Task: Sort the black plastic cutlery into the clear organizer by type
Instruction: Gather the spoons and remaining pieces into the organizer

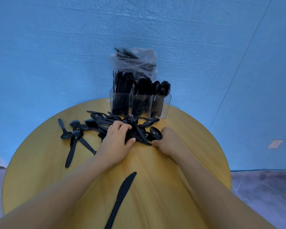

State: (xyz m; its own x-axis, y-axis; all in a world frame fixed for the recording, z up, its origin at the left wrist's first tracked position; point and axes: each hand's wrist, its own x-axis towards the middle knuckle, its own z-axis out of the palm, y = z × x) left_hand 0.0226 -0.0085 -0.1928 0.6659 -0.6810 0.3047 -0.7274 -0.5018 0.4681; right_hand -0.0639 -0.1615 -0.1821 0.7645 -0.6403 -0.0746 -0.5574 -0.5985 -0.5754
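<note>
Both hands work the pile [122, 128] just before the organizer [139, 104]: left hand [117, 139] fingers curl around a bundle, right hand [168, 139] pinches a spoon [155, 132].

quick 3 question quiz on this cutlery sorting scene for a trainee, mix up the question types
1. True or false: the clear plastic three-compartment organizer already holds black cutlery in every compartment.
2. Multiple choice: which piece lies alone on the round yellow wooden table, nearest the person? A) a spoon B) the black plastic knife C) a fork
3. Short answer: where are the left hand and right hand?

Key
1. True.
2. B.
3. Both are at the loose pile of black plastic cutlery in front of the organizer; the left hand's fingers curl round several pieces, the right hand grips pieces beside a spoon.
</note>
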